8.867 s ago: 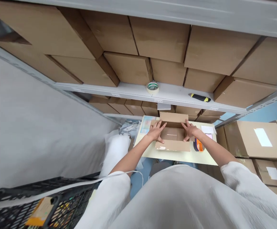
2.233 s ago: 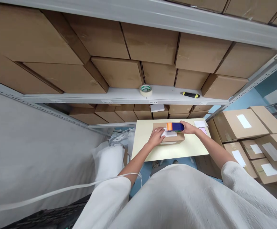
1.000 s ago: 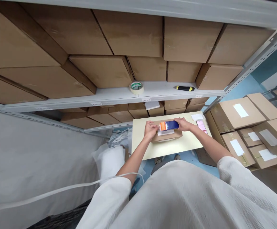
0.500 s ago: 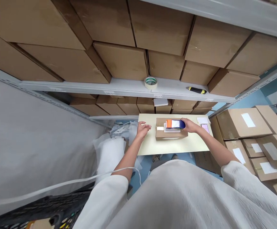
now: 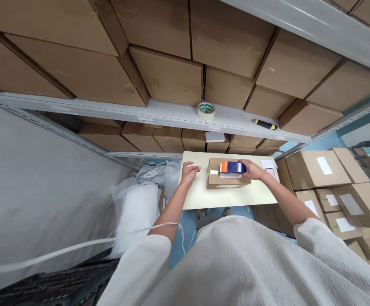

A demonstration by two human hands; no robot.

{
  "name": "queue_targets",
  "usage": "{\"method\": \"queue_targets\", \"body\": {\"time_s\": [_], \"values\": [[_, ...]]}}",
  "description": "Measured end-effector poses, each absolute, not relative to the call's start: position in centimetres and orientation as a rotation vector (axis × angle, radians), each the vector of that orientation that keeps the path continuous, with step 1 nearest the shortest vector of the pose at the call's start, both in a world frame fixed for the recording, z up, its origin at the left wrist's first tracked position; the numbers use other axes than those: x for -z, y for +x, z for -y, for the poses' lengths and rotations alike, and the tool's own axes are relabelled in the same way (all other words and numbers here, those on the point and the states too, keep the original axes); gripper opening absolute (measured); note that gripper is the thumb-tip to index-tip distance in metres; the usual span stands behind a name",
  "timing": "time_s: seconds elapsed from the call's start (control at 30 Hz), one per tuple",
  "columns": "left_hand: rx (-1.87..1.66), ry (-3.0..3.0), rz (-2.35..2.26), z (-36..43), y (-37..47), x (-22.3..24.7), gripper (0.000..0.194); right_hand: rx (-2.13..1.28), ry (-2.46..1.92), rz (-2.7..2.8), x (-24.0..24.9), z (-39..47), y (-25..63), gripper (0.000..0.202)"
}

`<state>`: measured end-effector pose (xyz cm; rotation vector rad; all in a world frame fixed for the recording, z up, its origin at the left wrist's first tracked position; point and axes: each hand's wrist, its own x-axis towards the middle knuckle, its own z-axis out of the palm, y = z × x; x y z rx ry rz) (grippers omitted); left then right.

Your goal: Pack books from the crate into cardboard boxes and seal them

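A blue and orange tape dispenser (image 5: 235, 167) is gripped in my right hand (image 5: 251, 169), over the top of a closed cardboard box (image 5: 215, 180). Shiny tape shows at the box's left end, and a white label lies partly hidden under the dispenser. To the left of the box, my left hand (image 5: 190, 172) hovers above the pale yellow table (image 5: 217, 198), fingers apart and holding nothing.
A tape roll (image 5: 206, 111) and a yellow-black utility knife (image 5: 264, 124) lie on the shelf ahead, below stacked cartons. Beside the table's right end stand labelled boxes (image 5: 319, 168). White packing material (image 5: 137, 204) is at the left. A phone (image 5: 270, 172) rests at the table's right.
The dispenser has tilted in my right hand, so more of its blue side shows. My left hand stays beside the box, still free. The view has shifted slightly.
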<state>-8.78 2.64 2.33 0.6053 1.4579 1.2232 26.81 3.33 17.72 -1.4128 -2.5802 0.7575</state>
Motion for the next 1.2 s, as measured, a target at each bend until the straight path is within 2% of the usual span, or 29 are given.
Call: {"method": "queue_targets", "body": {"time_s": [0.27, 0.5, 0.63, 0.8, 0.93, 1.03, 1.2], "values": [[-1.059, 0.539, -1.461, -1.9, -5.2, 0.8, 0.045, -0.692, -1.494, 2.654, -17.1, -3.6, 26.4, 0.072], [-1.021, 0.772, -1.655, -0.4, -4.0, 1.0, 0.03, -0.674, -1.508, 2.637, -16.7, -3.4, 26.7, 0.072], [-1.093, 0.933, -1.449, 0.2, -4.6, 0.1, 0.015, -0.689, -1.508, 2.598, -16.6, -3.0, 26.7, 0.065], [-1.02, 1.275, -1.44, 0.1, -4.8, -2.8, 0.047, -0.701, -1.507, 2.515, -16.1, -2.5, 27.1, 0.05], [-0.928, 1.712, -1.295, -0.1, -4.0, -5.2, 0.075, -0.758, -1.395, 2.449, -15.6, -2.3, 27.2, 0.054], [-0.785, 1.815, -1.277, 0.0, -3.5, -6.1, 0.084, -0.805, -1.421, 2.439, -15.9, -2.4, 27.0, 0.05], [-0.652, 1.858, -1.323, 0.0, -3.5, -6.5, 0.086, -0.754, -1.575, 2.605, -17.3, -3.1, 26.8, 0.035]]}}
